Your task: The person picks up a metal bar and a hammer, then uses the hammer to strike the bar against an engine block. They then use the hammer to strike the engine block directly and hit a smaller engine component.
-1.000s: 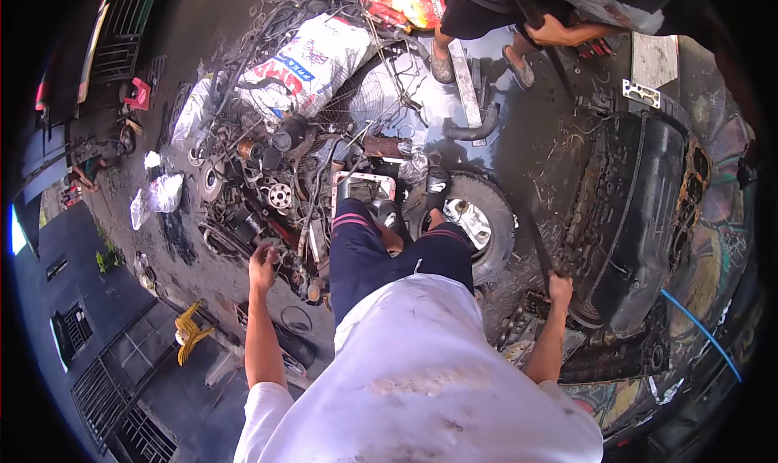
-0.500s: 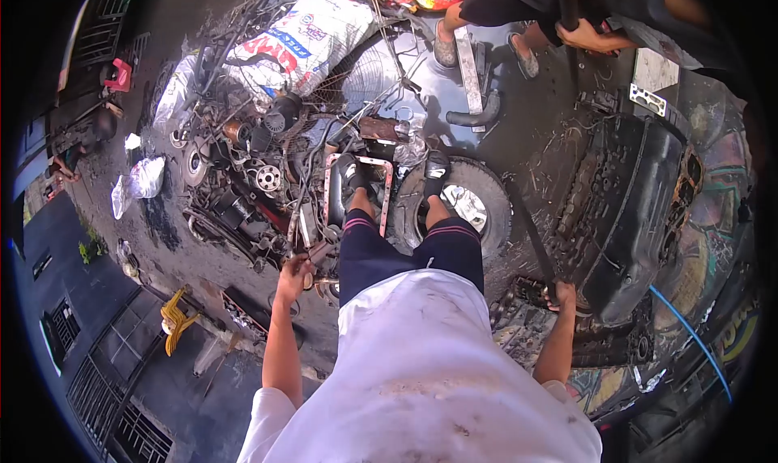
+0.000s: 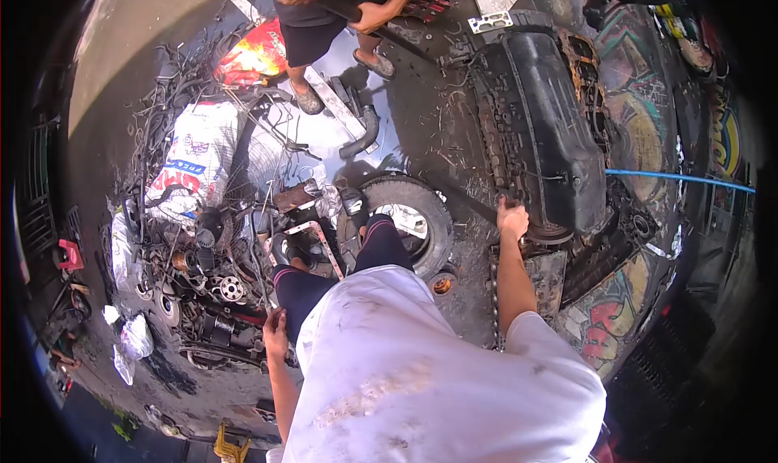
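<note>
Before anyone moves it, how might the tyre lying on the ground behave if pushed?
The tyre would probably drag rather than roll, since it lies flat. Its thick wall suggests a heavy, fairly stiff load. Tipping seems unlikely from that broad base.

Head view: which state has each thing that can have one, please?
Right hand: closed on dark bar
Left hand: beside scrap pile, grip unclear
Tire: lying flat
White sack: lying down
White shirt: stained
Blue hose: extended, slightly curved
</note>
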Motion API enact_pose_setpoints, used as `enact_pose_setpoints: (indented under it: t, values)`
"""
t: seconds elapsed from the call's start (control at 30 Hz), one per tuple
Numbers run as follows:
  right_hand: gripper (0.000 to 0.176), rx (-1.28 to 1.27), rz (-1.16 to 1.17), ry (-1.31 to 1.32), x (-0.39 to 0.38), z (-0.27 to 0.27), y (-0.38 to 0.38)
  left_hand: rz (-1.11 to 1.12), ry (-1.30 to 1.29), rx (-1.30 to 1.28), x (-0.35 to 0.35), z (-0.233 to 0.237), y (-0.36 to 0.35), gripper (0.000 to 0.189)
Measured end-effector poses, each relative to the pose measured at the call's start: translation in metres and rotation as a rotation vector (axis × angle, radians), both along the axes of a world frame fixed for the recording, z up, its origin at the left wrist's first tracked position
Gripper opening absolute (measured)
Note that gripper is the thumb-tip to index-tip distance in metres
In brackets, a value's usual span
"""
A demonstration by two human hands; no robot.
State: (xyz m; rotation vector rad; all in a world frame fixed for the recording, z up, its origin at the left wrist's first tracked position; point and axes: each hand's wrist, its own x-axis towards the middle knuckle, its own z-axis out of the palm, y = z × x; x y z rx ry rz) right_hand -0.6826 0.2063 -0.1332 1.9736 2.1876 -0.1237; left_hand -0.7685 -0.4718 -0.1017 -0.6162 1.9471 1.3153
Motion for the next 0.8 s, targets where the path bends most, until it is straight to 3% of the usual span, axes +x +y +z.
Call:
enact_pose_setpoints:
  t: [0.13,0.27,0.3,0.37,0.4,0.5,0.67,0.8]
  values:
    - [0.037,-0.042,-0.020,0.086,-0.011,0.007,-0.001,0.201,-0.022,-0.042,-0.017,0.003,0.011,0.032]
    - [0.033,-0.028,-0.032,0.162,-0.003,0.009,-0.013,-0.006,0.006,0.041,-0.036,-0.037,-0.003,0.036]
    - [0.032,-0.027,-0.041,0.148,0.001,0.005,-0.017,-0.152,0.042,-0.072,-0.046,-0.030,0.008,0.039]
    - [0.030,-0.028,-0.060,0.232,0.007,0.008,-0.029,-0.208,-0.011,-0.114,-0.068,-0.003,0.041,0.040]
    - [0.030,-0.039,-0.075,0.251,0.010,0.010,-0.035,-0.266,0.072,-0.078,-0.072,-0.032,0.022,0.038]
    - [0.028,-0.034,-0.086,0.279,0.022,0.011,-0.048,-0.216,-0.043,-0.031,-0.092,-0.024,0.043,0.036]
    - [0.026,-0.038,-0.130,0.309,0.028,0.014,-0.066,-0.374,0.041,0.017,-0.113,-0.019,0.071,0.036]
    - [0.026,-0.007,-0.127,0.300,0.036,0.014,-0.068,-0.341,-0.029,-0.022,-0.124,0.007,0.095,0.036]
